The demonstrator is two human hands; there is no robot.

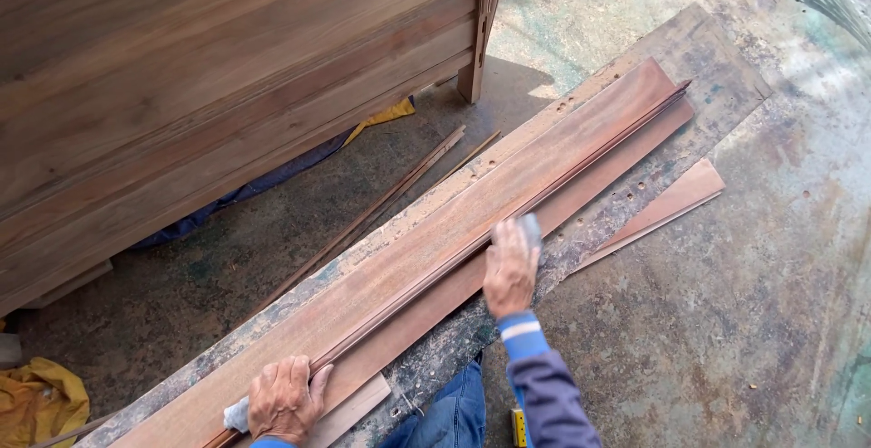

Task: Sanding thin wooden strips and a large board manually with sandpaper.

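A long reddish-brown moulded wooden board (472,203) lies diagonally on a wider worn plank (708,76) on the concrete floor. My right hand (510,267) presses a small grey sanding pad (530,228) against the board's grooved middle; the hand is blurred. At the near end of the board, my left hand (285,399) rests flat on the wood, with a pale cloth or pad (238,414) under its fingers.
A large wooden panelled piece (209,85) stands at the upper left. Thin wood strips (381,203) lie on the floor beside the plank. A short board (667,205) sits to the right. Yellow cloth (41,398) is at the lower left, blue cloth (263,180) under the panel.
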